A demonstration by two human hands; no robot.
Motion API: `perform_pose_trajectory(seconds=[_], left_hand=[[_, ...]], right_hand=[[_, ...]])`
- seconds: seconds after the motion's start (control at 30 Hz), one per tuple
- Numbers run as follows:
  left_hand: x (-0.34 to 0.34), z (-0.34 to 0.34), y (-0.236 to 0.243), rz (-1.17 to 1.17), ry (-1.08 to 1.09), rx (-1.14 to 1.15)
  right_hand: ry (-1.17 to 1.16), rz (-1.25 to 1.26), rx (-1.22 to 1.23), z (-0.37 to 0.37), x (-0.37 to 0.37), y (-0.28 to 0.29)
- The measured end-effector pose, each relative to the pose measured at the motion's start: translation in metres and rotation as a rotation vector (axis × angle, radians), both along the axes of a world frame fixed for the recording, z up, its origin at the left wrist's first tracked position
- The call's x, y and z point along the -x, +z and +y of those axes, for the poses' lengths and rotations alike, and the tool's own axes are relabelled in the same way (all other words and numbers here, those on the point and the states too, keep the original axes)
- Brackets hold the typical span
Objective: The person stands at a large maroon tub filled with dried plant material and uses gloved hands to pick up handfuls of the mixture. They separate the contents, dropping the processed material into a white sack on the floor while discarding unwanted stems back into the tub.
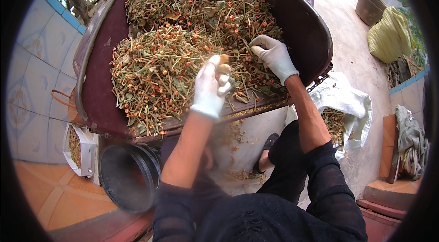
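Observation:
A large dark maroon cart bed (98, 93) stands before me, heaped with dried plant stems (155, 68) mixed with red and orange bits and some leaves. My left hand (211, 87), in a white glove with yellowish fingertips, is over the near part of the heap. Its fingers are curled in, and whatever they may hold is hidden. To the right, my right hand (274, 58), also white-gloved, reaches low over the heap's right side. Thumb and fingers pinch together there on what looks like a thin stem (248, 46).
Below the cart's left side are a black bucket (129, 178) and a white box (84, 153) of plant bits. A white woven sack (350, 100) with more stems lies open at right. Farther off stand a brown tub (369, 5) and a yellowish sack (389, 36).

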State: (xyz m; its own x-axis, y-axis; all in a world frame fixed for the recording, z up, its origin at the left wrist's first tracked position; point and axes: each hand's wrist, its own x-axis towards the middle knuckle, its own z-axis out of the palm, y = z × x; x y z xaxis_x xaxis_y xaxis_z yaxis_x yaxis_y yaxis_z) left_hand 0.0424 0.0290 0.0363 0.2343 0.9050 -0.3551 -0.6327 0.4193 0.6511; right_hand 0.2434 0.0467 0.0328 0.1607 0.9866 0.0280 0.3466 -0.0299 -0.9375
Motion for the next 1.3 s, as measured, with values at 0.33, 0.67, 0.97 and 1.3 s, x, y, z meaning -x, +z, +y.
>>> perform_pose_trajectory(seconds=[0.33, 0.67, 0.97, 1.3], left_hand=[[0.003, 0.006, -0.010, 0.008, -0.025, -0.064], [0.001, 0.003, -0.001, 0.019, -0.025, -0.048], [0.006, 0.001, 0.001, 0.044, 0.002, -0.032], [0.001, -0.001, -0.001, 0.044, -0.031, -0.027]], right_hand=[[0.091, 0.388, 0.100, -0.007, -0.010, 0.015], [-0.054, 0.256, -0.020, -0.006, -0.003, 0.016], [-0.004, 0.055, -0.151, -0.015, 0.012, 0.022], [0.076, -0.472, -0.342, 0.001, -0.009, -0.019]])
